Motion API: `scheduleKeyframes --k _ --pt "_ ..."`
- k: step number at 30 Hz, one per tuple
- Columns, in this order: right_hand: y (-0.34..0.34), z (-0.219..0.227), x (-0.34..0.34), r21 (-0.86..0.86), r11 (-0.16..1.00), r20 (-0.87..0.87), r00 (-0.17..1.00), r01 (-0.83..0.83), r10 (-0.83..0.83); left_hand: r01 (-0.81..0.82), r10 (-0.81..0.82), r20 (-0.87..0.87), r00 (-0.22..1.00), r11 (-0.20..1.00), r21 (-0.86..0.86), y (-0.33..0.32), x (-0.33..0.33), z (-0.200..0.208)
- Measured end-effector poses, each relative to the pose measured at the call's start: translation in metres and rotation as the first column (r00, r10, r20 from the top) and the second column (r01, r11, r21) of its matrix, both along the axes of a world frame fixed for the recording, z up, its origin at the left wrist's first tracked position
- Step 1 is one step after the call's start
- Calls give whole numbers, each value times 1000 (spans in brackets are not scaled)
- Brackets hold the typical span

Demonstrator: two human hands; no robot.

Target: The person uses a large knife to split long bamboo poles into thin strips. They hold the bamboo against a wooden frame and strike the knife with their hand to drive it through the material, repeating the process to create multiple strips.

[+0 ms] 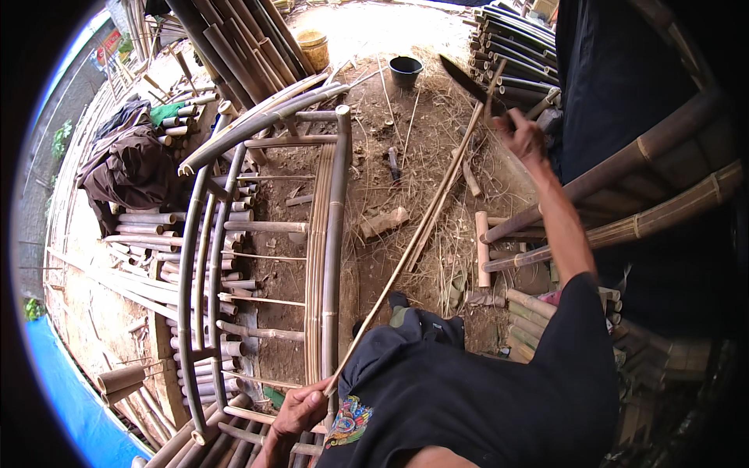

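head, bamboo strip (387, 299), lower end pinched in left grip (303, 407), knife (463, 79) in right grip (521, 139)

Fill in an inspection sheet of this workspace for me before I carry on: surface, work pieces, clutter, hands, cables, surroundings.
Surface: brown dirt ground, strewn with thin shavings.
Work pieces: a long, thin bamboo strip slants up toward a dark-bladed knife; whether the blade touches it is hard to tell.
Clutter: black bucket and a wood chunk on the ground.
Hands: left hand grips the strip's near end; right hand holds the knife.
Cables: nothing seen.
Surroundings: bamboo frame with rungs on the left; stacked poles at upper right; brown cloth at far left.
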State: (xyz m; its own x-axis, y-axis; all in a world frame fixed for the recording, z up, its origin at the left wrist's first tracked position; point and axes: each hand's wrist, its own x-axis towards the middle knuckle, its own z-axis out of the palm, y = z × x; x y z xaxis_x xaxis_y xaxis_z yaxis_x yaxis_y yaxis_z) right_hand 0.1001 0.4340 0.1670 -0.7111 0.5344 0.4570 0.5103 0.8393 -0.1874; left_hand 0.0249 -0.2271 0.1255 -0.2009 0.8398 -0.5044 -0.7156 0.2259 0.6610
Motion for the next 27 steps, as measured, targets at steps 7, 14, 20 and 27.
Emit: scheduleKeyframes --k 7,14,20,27 --pt "112 26 48 91 972 -185 962 218 -198 54 -48 225 973 998 -21 -43 3 -22" --pt "22 37 4 -281 925 -174 935 255 -310 63 -69 -73 995 995 -76 20 -13 -24" --pt "-190 -63 -38 -119 908 -154 911 -402 384 -81 33 -522 852 994 -69 185 -36 5" --pt "-191 -51 -42 -393 901 -52 983 -182 176 -76 40 -548 835 996 -44 194 -25 20"
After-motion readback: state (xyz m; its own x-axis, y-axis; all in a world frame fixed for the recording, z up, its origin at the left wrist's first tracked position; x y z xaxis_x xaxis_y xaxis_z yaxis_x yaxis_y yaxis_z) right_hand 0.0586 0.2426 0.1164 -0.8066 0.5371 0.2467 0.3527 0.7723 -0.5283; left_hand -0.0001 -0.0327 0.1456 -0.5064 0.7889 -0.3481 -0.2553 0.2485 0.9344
